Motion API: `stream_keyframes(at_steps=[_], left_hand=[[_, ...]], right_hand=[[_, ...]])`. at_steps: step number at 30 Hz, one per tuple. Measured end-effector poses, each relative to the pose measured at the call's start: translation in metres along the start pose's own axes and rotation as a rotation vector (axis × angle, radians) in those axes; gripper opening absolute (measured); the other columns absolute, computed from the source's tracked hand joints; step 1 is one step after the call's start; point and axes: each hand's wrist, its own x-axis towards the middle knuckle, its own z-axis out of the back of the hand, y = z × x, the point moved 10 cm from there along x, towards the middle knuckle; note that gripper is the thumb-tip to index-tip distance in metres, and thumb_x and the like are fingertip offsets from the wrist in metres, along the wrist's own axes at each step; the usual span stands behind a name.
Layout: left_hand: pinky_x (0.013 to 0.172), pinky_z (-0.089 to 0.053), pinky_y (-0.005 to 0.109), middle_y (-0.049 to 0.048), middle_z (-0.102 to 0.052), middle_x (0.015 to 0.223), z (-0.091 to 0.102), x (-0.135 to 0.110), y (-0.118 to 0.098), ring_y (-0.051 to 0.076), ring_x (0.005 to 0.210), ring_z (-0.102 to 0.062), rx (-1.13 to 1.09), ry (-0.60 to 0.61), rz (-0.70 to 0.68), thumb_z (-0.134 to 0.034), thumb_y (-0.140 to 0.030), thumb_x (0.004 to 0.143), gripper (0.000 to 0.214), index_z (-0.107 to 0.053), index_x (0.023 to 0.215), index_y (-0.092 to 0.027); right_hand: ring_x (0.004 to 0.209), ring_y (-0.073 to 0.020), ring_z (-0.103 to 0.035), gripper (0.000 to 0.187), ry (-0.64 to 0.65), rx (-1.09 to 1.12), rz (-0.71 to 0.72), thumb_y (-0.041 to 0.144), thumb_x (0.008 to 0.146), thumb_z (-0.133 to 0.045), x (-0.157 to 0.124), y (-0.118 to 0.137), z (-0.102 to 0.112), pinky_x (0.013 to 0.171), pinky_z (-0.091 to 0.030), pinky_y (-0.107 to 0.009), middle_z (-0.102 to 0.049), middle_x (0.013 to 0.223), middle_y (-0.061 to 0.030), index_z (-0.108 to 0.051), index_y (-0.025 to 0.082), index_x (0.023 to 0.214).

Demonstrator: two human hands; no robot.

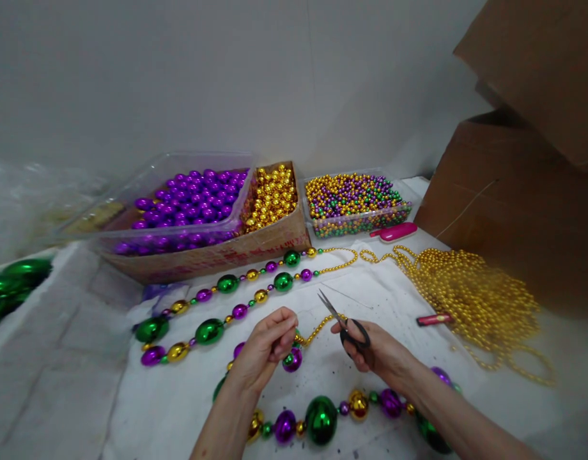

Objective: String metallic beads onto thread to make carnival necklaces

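My left hand [268,348] is closed in a pinch on a bead strand [294,358], right by a purple bead and a short run of small gold beads. My right hand [373,348] grips black-handled scissors [342,316] with the blades slightly apart, tips pointing up and left, close to the gold strand [317,330]. A long necklace of large green, purple and gold beads [323,418] curves beneath my forearms on the white cloth [179,396].
Two finished bead strands [227,300] lie across the cloth. Behind stand a clear bin of purple beads [188,204], a cardboard box of gold beads [272,195] and a tub of mixed small beads [354,201]. A gold strand pile [471,300], red lighter [434,318], pink tool [397,231] and cardboard boxes [514,191] are on the right.
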Motion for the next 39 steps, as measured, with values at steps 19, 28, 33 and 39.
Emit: stream_keyframes(at_steps=[19, 28, 33, 39], left_hand=[[0.043, -0.014, 0.018, -0.0017, -0.055, 0.07, -0.007, -0.013, -0.011, 0.001, 0.046, -0.026, 0.214, -0.065, -0.126, -0.059, -0.035, 0.082, 0.022, -0.055, 0.081, -0.014], [0.043, -0.017, 0.017, -0.0062, -0.036, 0.056, 0.003, -0.017, -0.002, 0.006, 0.051, -0.026, 0.247, -0.128, -0.14, -0.06, -0.036, 0.08, 0.023, -0.053, 0.074, -0.015], [0.043, -0.016, 0.018, -0.0061, -0.036, 0.055, -0.006, -0.016, 0.0, 0.005, 0.049, -0.026, 0.191, -0.108, -0.143, -0.06, -0.034, 0.08, 0.021, -0.052, 0.074, -0.015], [0.041, -0.011, 0.017, -0.0064, -0.034, 0.055, -0.006, -0.017, 0.005, 0.005, 0.048, -0.023, 0.025, -0.106, -0.121, -0.064, -0.032, 0.076, 0.023, -0.05, 0.072, -0.015]], right_hand=[[0.106, -0.0314, -0.053, 0.015, -0.639, -1.49, 0.065, 0.022, 0.081, -0.056, 0.002, 0.038, 0.174, 0.081, -0.038, -0.037, -0.06, 0.106, -0.0157, -0.065, 0.017, 0.092], [0.072, -0.0214, -0.064, 0.038, -0.4, -1.6, -0.093, 0.02, 0.067, -0.069, 0.02, 0.05, 0.18, 0.059, -0.038, -0.026, -0.069, 0.079, -0.0049, -0.062, 0.019, 0.105], [0.092, -0.0184, -0.06, 0.019, -0.299, -1.575, 0.133, 0.022, 0.085, -0.052, 0.047, 0.042, 0.101, 0.072, -0.038, -0.025, -0.064, 0.103, -0.0043, -0.065, 0.025, 0.1], [0.081, -0.0188, -0.057, 0.019, -0.451, -1.43, 0.253, 0.013, 0.086, -0.046, 0.063, 0.051, 0.077, 0.068, -0.038, -0.028, -0.058, 0.092, -0.0063, -0.064, 0.018, 0.086]])
